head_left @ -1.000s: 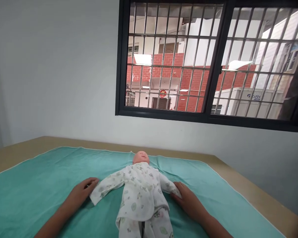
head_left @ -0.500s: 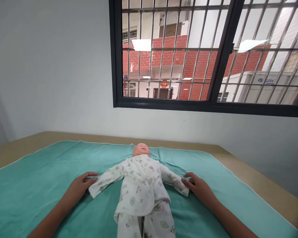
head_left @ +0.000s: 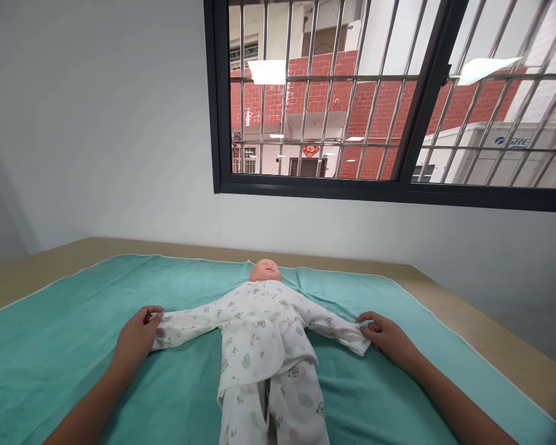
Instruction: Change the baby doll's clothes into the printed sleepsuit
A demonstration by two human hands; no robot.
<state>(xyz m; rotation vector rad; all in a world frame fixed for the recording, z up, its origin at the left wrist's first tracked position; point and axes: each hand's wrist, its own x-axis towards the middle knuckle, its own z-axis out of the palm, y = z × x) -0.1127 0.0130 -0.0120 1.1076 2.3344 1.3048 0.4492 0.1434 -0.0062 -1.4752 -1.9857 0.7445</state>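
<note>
- While the white-clothed plastic baby doll (head_left: 265, 321) lies on the teal fabric blanket (head_left: 65, 321), the left hand (head_left: 136, 339) pinches one sleeve cuff (head_left: 161, 324).
- The right hand (head_left: 388, 337) pinches the opposite cuff (head_left: 358, 341).

Bare teal cloth (head_left: 50, 352) is left free outside each spread sleeve of the doll (head_left: 259, 321), out to the surface (head_left: 472, 341) edges. The middle is taken up by the doll. Reach farther back is stopped by the wall (head_left: 97, 154).
</note>
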